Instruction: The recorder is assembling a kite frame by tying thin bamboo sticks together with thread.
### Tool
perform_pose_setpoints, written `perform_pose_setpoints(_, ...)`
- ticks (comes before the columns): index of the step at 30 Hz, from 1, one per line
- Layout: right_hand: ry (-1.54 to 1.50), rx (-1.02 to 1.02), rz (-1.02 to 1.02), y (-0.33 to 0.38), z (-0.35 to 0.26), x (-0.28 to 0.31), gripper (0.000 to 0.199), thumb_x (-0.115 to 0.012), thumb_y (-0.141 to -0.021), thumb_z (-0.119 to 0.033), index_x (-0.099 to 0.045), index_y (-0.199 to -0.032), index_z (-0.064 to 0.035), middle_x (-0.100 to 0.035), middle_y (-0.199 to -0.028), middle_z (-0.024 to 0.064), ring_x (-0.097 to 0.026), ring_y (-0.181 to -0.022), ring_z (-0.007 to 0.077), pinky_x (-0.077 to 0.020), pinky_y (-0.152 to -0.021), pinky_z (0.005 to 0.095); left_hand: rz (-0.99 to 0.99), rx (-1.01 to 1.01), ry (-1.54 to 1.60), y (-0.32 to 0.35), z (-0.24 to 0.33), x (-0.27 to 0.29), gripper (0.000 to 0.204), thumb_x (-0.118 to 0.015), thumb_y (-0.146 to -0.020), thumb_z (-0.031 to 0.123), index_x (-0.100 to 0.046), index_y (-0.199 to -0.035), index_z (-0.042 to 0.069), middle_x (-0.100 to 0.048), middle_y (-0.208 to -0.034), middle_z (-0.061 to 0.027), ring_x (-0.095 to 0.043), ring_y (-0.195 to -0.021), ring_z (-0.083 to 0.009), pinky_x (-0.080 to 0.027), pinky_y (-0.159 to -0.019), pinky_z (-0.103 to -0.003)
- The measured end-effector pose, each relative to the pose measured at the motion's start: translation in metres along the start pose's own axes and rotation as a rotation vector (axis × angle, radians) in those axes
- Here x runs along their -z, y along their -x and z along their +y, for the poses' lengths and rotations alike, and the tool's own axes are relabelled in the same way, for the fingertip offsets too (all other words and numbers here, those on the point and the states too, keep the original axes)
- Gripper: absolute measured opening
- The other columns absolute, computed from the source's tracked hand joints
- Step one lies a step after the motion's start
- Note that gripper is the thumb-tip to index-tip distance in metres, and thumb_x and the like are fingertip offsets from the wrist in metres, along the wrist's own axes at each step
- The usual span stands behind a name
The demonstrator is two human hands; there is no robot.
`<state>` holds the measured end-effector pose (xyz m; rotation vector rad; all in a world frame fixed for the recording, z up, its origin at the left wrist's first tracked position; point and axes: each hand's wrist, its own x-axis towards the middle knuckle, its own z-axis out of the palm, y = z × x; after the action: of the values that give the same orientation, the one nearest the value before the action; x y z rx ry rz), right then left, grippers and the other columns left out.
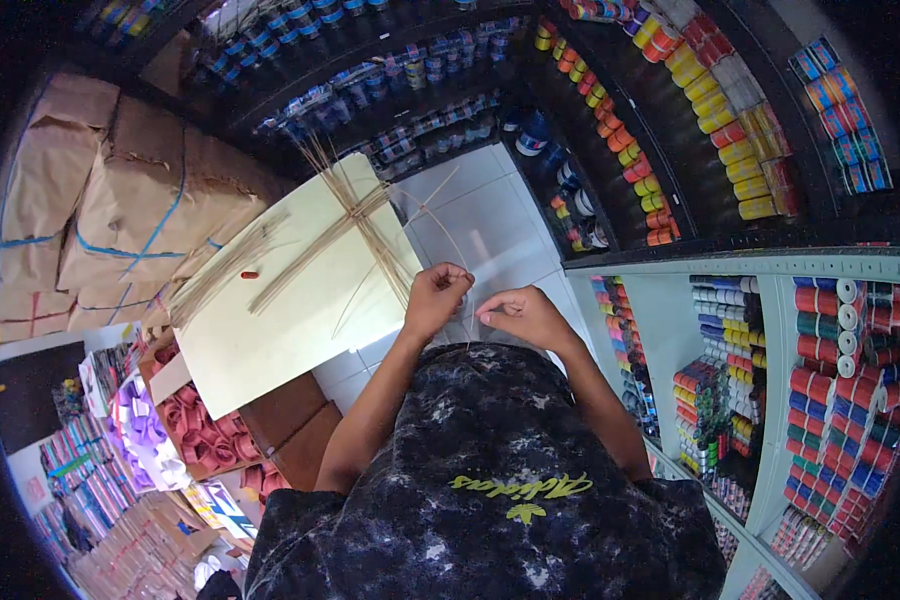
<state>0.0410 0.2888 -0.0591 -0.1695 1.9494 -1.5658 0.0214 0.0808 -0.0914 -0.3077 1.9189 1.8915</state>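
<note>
My left hand (438, 298) is closed in a pinch in front of my chest, with a thin tan strip (454, 240) at its fingertips. The strip bows up and away to the far left, where it crosses another strip. Beside it, the thumb and forefinger of my right hand (523, 315) are drawn together close to the strip; whether they grip it is too small to tell. Past my left hand, a crossed bundle of thin tan strips (358, 212) lies on a pale yellow board (270, 345). More loose strips (232, 262) are spread on its left side.
A small red object (251, 275) rests on the board. Paper-wrapped parcels (135, 190) are stacked at the left, above a carton of pink rolls (205, 430). Dark shelves (650, 130) with colourful spools stand at the far right; pale green shelves (770, 265) stand nearer.
</note>
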Motion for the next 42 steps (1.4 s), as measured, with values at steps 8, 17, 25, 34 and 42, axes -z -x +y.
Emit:
perform_pose_setpoints(8,-0.020,0.012,0.005,-0.002,0.008,-0.001,0.015,-0.074,-0.090,-0.018,-0.076,-0.094,-0.0034,-0.042,-0.059,-0.0100,-0.033,-0.056,0.0025,-0.0258,-0.050,0.0262,-0.020,0.008,0.053,-0.003,-0.004,0.002,0.013,-0.069,-0.092,0.014,-0.069,-0.093,0.001,-0.064,-0.076,0.0002,-0.059,-0.064,-0.0078,-0.049,-0.058,-0.025)
perform_pose_setpoints(17,-0.021,0.021,-0.011,-0.004,0.013,0.006,0.015,-0.073,-0.089,-0.016,-0.074,-0.094,-0.0020,-0.047,-0.061,-0.0093,-0.036,-0.056,0.0024,-0.0291,-0.051,0.0252,-0.007,0.054,0.099,-0.003,-0.001,0.000,0.015,-0.068,-0.094,0.015,-0.067,-0.095,0.000,-0.066,-0.077,-0.0037,-0.067,-0.066,-0.0125,-0.053,-0.055,-0.026)
perform_pose_setpoints(25,-0.149,0.035,-0.056,-0.005,0.020,0.004,0.011,-0.070,-0.088,-0.010,-0.073,-0.092,-0.0004,-0.063,-0.075,-0.0038,-0.052,-0.068,0.0035,-0.0419,-0.061,0.0230,0.004,0.049,0.118,-0.002,-0.001,-0.001,0.015,-0.069,-0.093,0.015,-0.067,-0.095,0.000,-0.065,-0.077,-0.0040,-0.067,-0.065,-0.0124,-0.053,-0.054,-0.027)
perform_pose_setpoints(34,-0.055,0.049,-0.076,-0.006,0.031,0.003,0.011,-0.072,-0.086,-0.014,-0.074,-0.089,-0.0036,-0.049,-0.063,-0.0085,-0.041,-0.060,0.0026,-0.0317,-0.052,0.0245,-0.012,0.041,0.108,-0.001,0.001,0.000,0.016,-0.068,-0.094,0.014,-0.066,-0.095,-0.001,-0.065,-0.077,-0.0044,-0.066,-0.066,-0.0123,-0.053,-0.054,-0.028)
perform_pose_setpoints(42,0.071,0.060,0.058,-0.005,0.021,0.005,0.008,-0.070,-0.085,-0.013,-0.072,-0.088,-0.0051,-0.043,-0.058,-0.0061,-0.038,-0.056,0.0034,-0.0291,-0.050,0.0266,-0.025,0.029,0.107,0.000,-0.001,0.000,0.017,-0.070,-0.093,0.015,-0.066,-0.096,-0.001,-0.064,-0.076,-0.0036,-0.066,-0.064,-0.0123,-0.053,-0.054,-0.026)
